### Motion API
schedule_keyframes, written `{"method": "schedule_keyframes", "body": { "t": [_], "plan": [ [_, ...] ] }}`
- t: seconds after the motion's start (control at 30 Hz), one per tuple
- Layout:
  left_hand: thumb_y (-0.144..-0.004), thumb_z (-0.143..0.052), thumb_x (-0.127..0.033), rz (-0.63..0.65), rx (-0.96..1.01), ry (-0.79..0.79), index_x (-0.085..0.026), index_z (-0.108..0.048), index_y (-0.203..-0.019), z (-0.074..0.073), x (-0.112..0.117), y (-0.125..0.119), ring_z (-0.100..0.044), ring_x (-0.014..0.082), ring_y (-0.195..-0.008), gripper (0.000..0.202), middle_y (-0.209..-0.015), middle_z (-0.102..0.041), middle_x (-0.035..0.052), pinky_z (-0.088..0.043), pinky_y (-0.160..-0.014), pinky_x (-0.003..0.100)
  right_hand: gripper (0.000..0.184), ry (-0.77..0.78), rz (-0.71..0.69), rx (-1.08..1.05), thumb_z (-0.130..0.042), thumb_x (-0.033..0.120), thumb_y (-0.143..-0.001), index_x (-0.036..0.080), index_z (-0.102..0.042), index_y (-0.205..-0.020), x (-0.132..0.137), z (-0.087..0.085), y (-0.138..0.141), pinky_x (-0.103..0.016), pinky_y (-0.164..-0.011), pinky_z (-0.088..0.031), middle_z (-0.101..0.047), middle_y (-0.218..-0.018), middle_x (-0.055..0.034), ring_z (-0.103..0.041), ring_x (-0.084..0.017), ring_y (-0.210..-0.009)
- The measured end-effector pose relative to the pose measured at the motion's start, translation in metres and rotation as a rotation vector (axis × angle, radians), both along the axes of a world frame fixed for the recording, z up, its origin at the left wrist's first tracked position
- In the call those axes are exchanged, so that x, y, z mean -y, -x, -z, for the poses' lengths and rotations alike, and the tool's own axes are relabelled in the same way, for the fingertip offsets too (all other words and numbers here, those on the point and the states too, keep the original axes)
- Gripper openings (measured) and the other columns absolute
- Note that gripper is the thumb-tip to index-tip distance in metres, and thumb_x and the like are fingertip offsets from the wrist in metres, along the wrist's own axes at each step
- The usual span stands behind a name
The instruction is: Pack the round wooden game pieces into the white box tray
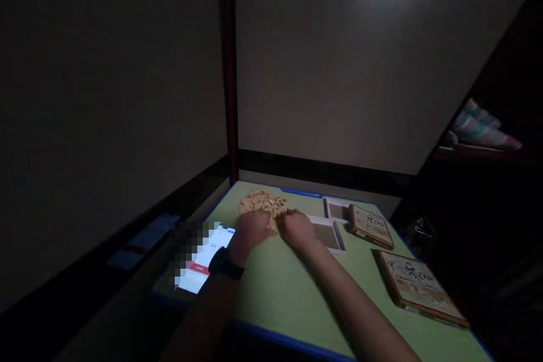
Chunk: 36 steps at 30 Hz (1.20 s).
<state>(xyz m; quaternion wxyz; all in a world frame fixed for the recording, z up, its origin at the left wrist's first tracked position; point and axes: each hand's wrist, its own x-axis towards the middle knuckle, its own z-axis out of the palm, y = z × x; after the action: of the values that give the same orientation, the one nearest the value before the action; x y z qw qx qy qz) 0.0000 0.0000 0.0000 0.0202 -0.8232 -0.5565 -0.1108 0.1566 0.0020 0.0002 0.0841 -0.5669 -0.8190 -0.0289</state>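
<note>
A heap of small wooden pieces (pixel 263 202) with red and dark marks lies at the far end of a green table (pixel 288 288) with a blue rim. My left hand (pixel 251 232), with a dark watch on its wrist, rests against the near edge of the heap. My right hand (pixel 297 228) lies beside it, touching the heap's right side. Both hands show their backs; the fingers curl down into the pieces and are mostly hidden.
A lit phone (pixel 206 257) lies at the table's left edge. Two shallow white trays (pixel 328 235) sit right of my hands. Two wooden picture boards (pixel 371 225) (pixel 419 285) lie on the right. Walls meet close behind. The room is dim.
</note>
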Motion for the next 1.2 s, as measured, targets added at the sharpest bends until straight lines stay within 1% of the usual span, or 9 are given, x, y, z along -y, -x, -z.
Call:
{"method": "schedule_keyframes", "body": {
  "t": [0.2, 0.27, 0.37, 0.47, 0.7, 0.8, 0.87, 1.0, 1.2],
  "plan": [
    [-0.084, -0.066, -0.041, -0.019, -0.025, 0.027, -0.018, -0.068, -0.097, 0.004, -0.004, 0.000, -0.065, 0.0278, -0.099, 0.026, -0.103, -0.070, 0.0104, -0.047, -0.082, 0.035, 0.029, 0.018, -0.013, -0.064, -0.046, 0.017, -0.091, 0.018, -0.071, -0.106, 0.005, -0.003, -0.010, -0.027, -0.081, -0.046, -0.073, -0.103, -0.0125, -0.067, -0.022, -0.096],
    [-0.085, -0.065, -0.039, -0.010, -0.032, 0.035, -0.018, -0.068, -0.099, 0.006, -0.006, 0.000, -0.064, 0.0277, -0.099, 0.025, -0.104, -0.069, 0.0109, -0.046, -0.083, 0.035, 0.030, 0.020, -0.103, -0.210, -0.047, 0.016, -0.092, 0.021, -0.071, -0.109, 0.006, -0.005, -0.019, -0.025, -0.084, -0.045, -0.074, -0.105, -0.0081, -0.067, -0.020, -0.098],
    [-0.086, -0.065, -0.038, 0.011, -0.044, 0.039, -0.017, -0.067, -0.100, 0.008, -0.008, 0.000, -0.064, 0.0277, -0.100, 0.025, -0.105, -0.069, 0.0114, -0.046, -0.084, 0.036, 0.029, 0.046, -0.233, -0.474, -0.049, 0.016, -0.090, 0.019, -0.074, -0.102, 0.007, -0.005, -0.033, -0.025, -0.085, -0.046, -0.075, -0.106, -0.0064, -0.068, -0.019, -0.096],
    [-0.086, -0.064, -0.039, 0.017, -0.044, 0.038, -0.017, -0.068, -0.100, 0.009, -0.009, 0.000, -0.064, 0.0272, -0.101, 0.026, -0.106, -0.068, 0.0111, -0.046, -0.086, 0.035, 0.029, 0.070, -0.241, -0.554, -0.052, 0.014, -0.085, 0.018, -0.075, -0.102, 0.009, 0.000, -0.042, -0.025, -0.082, -0.047, -0.076, -0.102, -0.0059, -0.068, -0.019, -0.090],
    [-0.087, -0.063, -0.036, 0.020, -0.038, 0.038, -0.017, -0.067, -0.099, 0.008, -0.008, 0.000, -0.063, 0.0257, -0.100, 0.023, -0.108, -0.067, 0.0104, -0.046, -0.086, 0.034, 0.031, 0.040, -0.128, -0.432, -0.054, 0.015, -0.085, 0.019, -0.071, -0.110, 0.014, 0.000, -0.040, -0.025, -0.078, -0.044, -0.075, -0.097, -0.0064, -0.065, -0.020, -0.087],
    [-0.088, -0.062, -0.034, 0.038, -0.043, 0.024, -0.017, -0.066, -0.101, 0.011, -0.009, 0.000, -0.062, 0.0258, -0.103, 0.022, -0.109, -0.066, 0.0110, -0.045, -0.088, 0.035, 0.021, -0.007, -0.104, -0.294, -0.059, 0.028, -0.088, 0.018, -0.072, -0.099, 0.017, -0.003, -0.037, -0.028, -0.081, -0.041, -0.072, -0.094, -0.0095, -0.061, -0.022, -0.091],
    [-0.089, -0.061, -0.034, 0.062, -0.041, 0.015, -0.016, -0.065, -0.101, 0.013, -0.010, 0.001, -0.062, 0.0262, -0.103, 0.022, -0.108, -0.066, 0.0115, -0.045, -0.089, 0.035, 0.021, -0.045, -0.100, -0.196, -0.060, 0.034, -0.088, 0.017, -0.072, -0.091, 0.020, -0.004, -0.034, -0.029, -0.084, -0.039, -0.070, -0.092, -0.0107, -0.057, -0.023, -0.095],
    [-0.090, -0.057, -0.035, 0.094, 0.038, -0.012, -0.016, -0.064, -0.097, 0.014, -0.014, 0.001, -0.061, 0.0260, -0.102, 0.021, -0.106, -0.066, 0.0119, -0.045, -0.090, 0.036, 0.016, -0.067, -0.091, -0.075, -0.057, 0.025, -0.088, 0.017, -0.071, -0.091, 0.021, -0.002, -0.031, -0.029, -0.085, -0.035, -0.068, -0.097, -0.0096, -0.052, -0.022, -0.096],
    [-0.088, -0.055, -0.026, 0.085, 0.319, -0.037, -0.016, -0.060, -0.092, 0.008, -0.025, 0.002, -0.062, 0.0246, -0.098, 0.012, -0.098, -0.068, 0.0108, -0.047, -0.090, 0.037, 0.021, -0.041, -0.048, 0.003, -0.049, 0.019, -0.090, 0.019, -0.070, -0.091, 0.016, 0.000, -0.027, -0.031, -0.080, -0.032, -0.072, -0.095, -0.0081, -0.052, -0.023, -0.094]
  ]
}}
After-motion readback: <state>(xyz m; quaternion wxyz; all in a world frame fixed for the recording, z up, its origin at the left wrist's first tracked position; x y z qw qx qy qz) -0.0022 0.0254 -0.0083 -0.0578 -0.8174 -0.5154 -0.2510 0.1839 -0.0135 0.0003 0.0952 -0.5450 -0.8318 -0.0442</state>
